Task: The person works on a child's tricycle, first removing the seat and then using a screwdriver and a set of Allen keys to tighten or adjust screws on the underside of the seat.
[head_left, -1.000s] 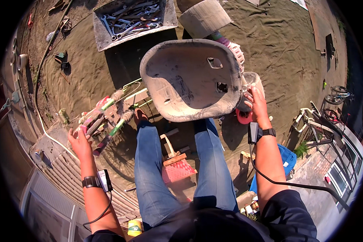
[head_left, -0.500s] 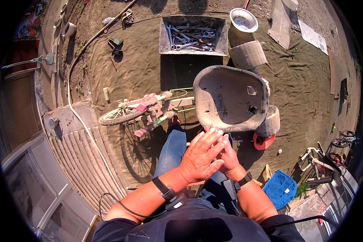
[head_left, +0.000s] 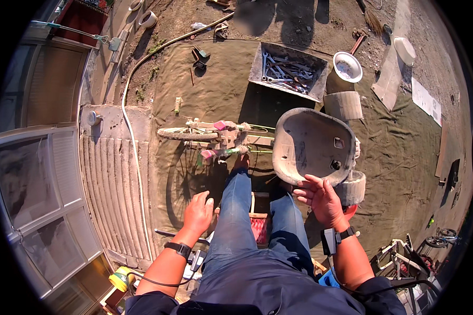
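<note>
My left hand (head_left: pixel 198 212) hangs in the air left of my jeans-covered knee, holding nothing, its fingers loosely extended. With palm partly turned up, my right hand (head_left: pixel 323 200) is open beside my right knee. Its fingertips overlap the near edge of a worn, dusty plastic bucket seat (head_left: pixel 312 144); I cannot tell whether they touch it. Left of the seat lies a small dusty tricycle-like frame (head_left: pixel 257 140) with pink-tipped handlebars (head_left: pixel 221 125) and a front wheel (head_left: pixel 188 134). A rear wheel (head_left: pixel 350 188) shows under the seat's near right side, another (head_left: pixel 343 105) beyond it.
A grey tray (head_left: pixel 255 71) of wrenches (head_left: pixel 286 71) stands at the far side of the green cloth (head_left: pixel 194 89), next to a white-rimmed pot (head_left: pixel 347 67). A pale hose (head_left: pixel 133 128) runs along the left. Bicycle parts (head_left: pixel 399 257) lie at the lower right.
My hands were together in front of the seat and have moved apart, left hand to the left, right hand to the right. The view has shifted, and the front wheel now looks straighter.
</note>
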Tool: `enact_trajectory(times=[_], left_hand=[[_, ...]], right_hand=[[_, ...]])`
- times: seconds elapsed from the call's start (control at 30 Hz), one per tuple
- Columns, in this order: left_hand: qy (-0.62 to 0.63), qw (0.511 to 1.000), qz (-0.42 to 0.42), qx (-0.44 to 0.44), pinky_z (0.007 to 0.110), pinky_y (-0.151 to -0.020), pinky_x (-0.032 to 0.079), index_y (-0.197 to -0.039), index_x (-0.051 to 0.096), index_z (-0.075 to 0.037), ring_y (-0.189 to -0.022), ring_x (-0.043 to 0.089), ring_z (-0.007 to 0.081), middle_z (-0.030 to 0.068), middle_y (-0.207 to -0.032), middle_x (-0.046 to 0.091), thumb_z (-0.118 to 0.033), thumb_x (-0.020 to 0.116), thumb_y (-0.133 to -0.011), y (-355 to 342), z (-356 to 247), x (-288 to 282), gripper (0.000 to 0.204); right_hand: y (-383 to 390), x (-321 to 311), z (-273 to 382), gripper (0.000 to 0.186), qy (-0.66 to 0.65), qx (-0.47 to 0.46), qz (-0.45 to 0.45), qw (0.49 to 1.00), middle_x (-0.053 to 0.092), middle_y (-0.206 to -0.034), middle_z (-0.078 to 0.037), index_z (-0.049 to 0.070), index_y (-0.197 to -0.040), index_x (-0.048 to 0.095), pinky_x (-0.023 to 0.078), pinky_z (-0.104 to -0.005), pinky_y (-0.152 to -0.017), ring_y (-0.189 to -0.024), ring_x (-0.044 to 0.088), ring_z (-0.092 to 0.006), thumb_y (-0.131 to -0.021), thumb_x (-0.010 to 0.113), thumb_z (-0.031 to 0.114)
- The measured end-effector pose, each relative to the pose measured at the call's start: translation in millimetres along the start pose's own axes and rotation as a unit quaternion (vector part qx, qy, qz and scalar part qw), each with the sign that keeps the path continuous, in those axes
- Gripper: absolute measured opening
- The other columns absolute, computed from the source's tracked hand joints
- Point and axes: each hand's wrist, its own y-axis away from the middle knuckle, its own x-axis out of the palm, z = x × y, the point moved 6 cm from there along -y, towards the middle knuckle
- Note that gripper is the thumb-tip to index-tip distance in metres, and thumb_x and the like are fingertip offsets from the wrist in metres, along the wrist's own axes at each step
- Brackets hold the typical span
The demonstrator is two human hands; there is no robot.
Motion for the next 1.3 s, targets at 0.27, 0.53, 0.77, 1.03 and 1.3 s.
enact_trajectory(times=[0.27, 0.53, 0.77, 1.03, 1.3], left_hand=[[0.008, 0.995, 0.090, -0.040, 0.043, -0.092, 0.050, -0.124, 0.059, -0.003, -0.109, 0.061, 0.0385, 0.0192, -0.123, 0.061, -0.030, 0.056, -0.096, 57, 15, 34, 0.039], [0.007, 0.982, 0.187, 0.022, 0.043, -0.089, 0.051, -0.121, 0.060, -0.004, -0.106, 0.062, 0.0392, 0.0189, -0.120, 0.062, -0.023, 0.061, -0.093, 6, 62, 44, 0.034], [-0.012, 0.979, 0.192, 0.067, 0.043, -0.087, 0.051, -0.117, 0.062, -0.003, -0.104, 0.063, 0.0392, 0.0194, -0.116, 0.063, -0.020, 0.063, -0.092, -15, 103, 57, 0.031], [-0.018, 0.979, 0.187, 0.080, 0.042, -0.088, 0.052, -0.117, 0.062, -0.003, -0.104, 0.063, 0.0378, 0.0176, -0.117, 0.063, -0.019, 0.063, -0.091, -25, 106, 121, 0.030], [-0.019, 0.969, 0.228, 0.090, 0.041, -0.089, 0.052, -0.118, 0.062, -0.003, -0.104, 0.062, 0.0375, 0.0178, -0.118, 0.063, -0.019, 0.064, -0.091, -25, 98, 176, 0.032]], right_hand=[[47, -91, -26, 0.058, 0.075, 0.018, -0.203, 0.976, 0.061, -0.125, -0.014, 0.006, -0.136, 0.051, 0.053, -0.0341, -0.087, -0.102, 0.066, -0.0219, -0.100, 0.048, 0.051], [64, -92, -152, 0.052, 0.103, 0.034, -0.279, 0.954, 0.062, -0.121, -0.011, 0.006, -0.136, 0.051, 0.054, -0.0303, -0.080, -0.098, 0.068, -0.0192, -0.102, 0.050, 0.045], [13, -43, -228, 0.051, 0.162, 0.083, -0.224, 0.957, 0.062, -0.126, -0.011, 0.006, -0.138, 0.052, 0.051, -0.0273, -0.085, -0.102, 0.066, -0.0154, -0.101, 0.055, 0.041], [-16, -88, -281, 0.043, 0.214, 0.088, -0.204, 0.951, 0.064, -0.117, -0.003, 0.006, -0.131, 0.059, 0.049, -0.0266, -0.088, -0.105, 0.063, -0.0131, -0.099, 0.059, 0.035], [-61, -105, -342, 0.044, 0.653, 0.036, -0.064, 0.754, 0.057, -0.134, -0.012, 0.013, -0.123, 0.067, 0.042, -0.0404, -0.107, -0.126, 0.051, -0.0339, -0.086, 0.067, 0.037]])
